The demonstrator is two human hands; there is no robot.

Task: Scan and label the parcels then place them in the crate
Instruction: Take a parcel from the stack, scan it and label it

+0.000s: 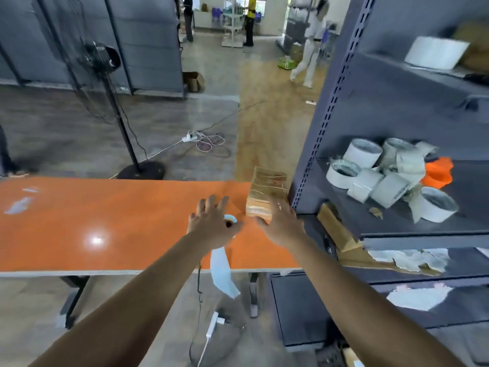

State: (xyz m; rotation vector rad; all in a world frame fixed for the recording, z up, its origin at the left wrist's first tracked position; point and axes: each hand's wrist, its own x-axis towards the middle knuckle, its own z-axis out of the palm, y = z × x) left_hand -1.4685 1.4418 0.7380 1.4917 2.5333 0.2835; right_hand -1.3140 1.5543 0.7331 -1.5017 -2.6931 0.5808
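Tape-wrapped parcel [267,192] at table [105,221] far right corner looks stiff, light and slick, so take it by the sides; right hand [283,226] flat-fingered at its near end, left hand [211,223] spread over label roll [230,219], both holding nothing.

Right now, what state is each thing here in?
parcel: wrapped in clear tape, lying on the table
label roll: partly unrolled, strip hanging off the table edge
left hand: open, over the label roll
right hand: open, reaching the parcel
tape rolls: heaped on the shelf
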